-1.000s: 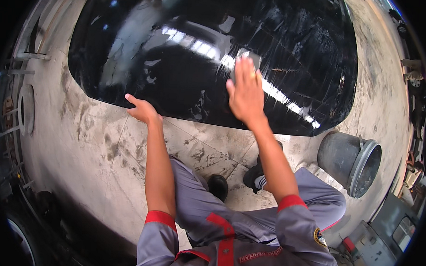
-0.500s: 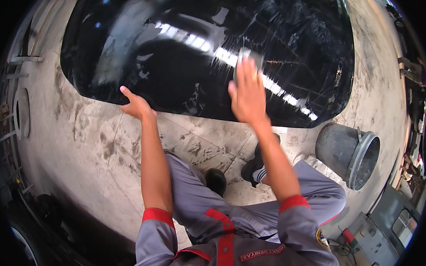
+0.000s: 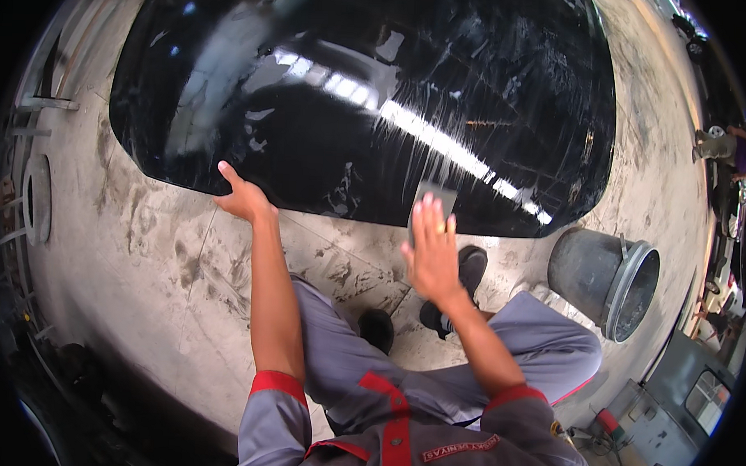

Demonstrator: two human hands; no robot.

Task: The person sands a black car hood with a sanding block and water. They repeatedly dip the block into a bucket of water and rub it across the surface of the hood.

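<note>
Head | black panel (image 3: 360,134) glossy, streaked | hands: left (image 3: 249,200) pinching it, right (image 3: 433,256) flat on pad (image 3: 442,190)

Head view. Mount: left unit of a side-by-side pair, worn on the person's head. Lens: wide fisheye; rounded field, corners black, straight lines bowing toward the rim, as at the metal rack (image 3: 47,103), far left. Aim: steeply downward and forward, from above the lap. Orientation: upright, unmirrored. Nearest: grey shirt (image 3: 344,458) with red trim, along the lower edge, close beneath the lens. Middle range: left hand (image 3: 248,199) and right hand (image 3: 435,256), about mid-height. Beyond: black panel (image 3: 310,161), viewed from above, far end cut by the upper edge. Right flank: dark bucket (image 3: 581,269). Surround: floor (image 3: 173,316), curving away both sides.
</note>
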